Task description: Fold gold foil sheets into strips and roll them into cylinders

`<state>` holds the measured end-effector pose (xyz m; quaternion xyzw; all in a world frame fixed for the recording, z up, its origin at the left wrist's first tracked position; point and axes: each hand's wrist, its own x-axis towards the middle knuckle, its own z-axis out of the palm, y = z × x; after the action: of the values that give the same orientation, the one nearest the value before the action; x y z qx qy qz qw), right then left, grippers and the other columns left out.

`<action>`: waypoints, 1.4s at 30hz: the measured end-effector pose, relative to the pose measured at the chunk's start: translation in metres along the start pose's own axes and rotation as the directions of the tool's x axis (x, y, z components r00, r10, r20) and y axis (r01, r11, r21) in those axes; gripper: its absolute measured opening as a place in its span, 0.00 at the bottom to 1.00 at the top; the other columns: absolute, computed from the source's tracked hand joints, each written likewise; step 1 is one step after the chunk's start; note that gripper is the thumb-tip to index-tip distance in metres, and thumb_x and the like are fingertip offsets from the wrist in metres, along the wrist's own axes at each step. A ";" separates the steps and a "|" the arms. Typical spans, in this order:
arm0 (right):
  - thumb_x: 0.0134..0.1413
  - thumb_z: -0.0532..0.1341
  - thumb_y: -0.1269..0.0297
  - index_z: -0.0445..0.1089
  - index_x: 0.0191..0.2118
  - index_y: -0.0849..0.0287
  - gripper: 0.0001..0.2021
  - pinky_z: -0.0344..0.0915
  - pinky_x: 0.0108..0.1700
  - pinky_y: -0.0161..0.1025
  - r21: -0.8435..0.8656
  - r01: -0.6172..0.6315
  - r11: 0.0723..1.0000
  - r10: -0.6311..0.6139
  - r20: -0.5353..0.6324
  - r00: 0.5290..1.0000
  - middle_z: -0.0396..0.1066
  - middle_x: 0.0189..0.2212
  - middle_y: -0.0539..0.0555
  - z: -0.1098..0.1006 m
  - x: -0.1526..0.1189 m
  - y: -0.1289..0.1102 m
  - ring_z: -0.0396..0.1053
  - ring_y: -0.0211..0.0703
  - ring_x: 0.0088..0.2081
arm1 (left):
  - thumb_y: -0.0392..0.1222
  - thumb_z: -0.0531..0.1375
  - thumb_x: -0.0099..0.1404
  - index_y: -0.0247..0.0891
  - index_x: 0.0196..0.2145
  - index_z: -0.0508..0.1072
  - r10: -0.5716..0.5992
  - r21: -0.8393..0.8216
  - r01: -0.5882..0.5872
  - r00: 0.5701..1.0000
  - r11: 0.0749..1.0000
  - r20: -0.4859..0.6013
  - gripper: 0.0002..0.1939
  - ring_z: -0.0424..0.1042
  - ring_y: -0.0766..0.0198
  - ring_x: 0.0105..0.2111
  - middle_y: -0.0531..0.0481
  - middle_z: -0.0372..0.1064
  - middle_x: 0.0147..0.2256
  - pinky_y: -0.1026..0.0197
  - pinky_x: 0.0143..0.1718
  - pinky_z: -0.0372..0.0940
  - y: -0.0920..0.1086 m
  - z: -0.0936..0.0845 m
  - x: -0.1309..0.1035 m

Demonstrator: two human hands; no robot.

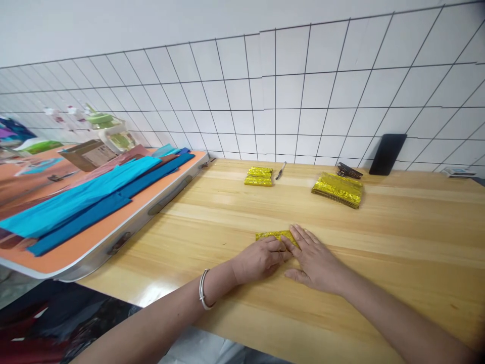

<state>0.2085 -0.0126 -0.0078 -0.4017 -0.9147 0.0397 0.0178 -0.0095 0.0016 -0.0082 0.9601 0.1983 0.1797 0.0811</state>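
A piece of gold foil paper (273,235), folded into a narrow strip, lies on the wooden table under both hands. My left hand (261,258), with a silver bracelet at its wrist, has its fingers curled together at the strip's near edge. Stretched out flat, my right hand (312,255) presses on the strip's right end, thumb held apart. The hands cover most of the strip's near side. Farther back is a small group of folded gold foil pieces (258,177). A thicker stack of gold foil paper (338,189) sits to the right of it.
Beside the small gold pieces lies a pen (281,170). A dark clip (349,171) is behind the thick stack, and a black phone (387,154) leans on the tiled wall. At left, an orange-topped folding table (102,232) bears blue strips (94,197), a cardboard box (88,154) and a bottle (113,134).
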 end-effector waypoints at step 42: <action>0.56 0.46 0.41 0.39 0.65 0.57 0.37 0.39 0.62 0.55 -0.030 0.041 0.999 -0.042 -0.055 0.998 0.29 0.66 0.60 0.006 0.002 0.002 0.31 0.58 0.65 | 0.41 0.48 0.69 0.40 0.53 0.65 -0.191 0.127 0.187 0.981 0.974 0.021 0.16 0.67 0.61 0.48 0.43 0.67 0.49 0.57 0.49 0.60 0.010 -0.036 -0.071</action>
<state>0.2081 -0.0101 -0.0143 -0.3839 -0.9225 0.0149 0.0380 -0.0800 -0.0337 0.0048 0.9429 0.2982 0.1427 0.0410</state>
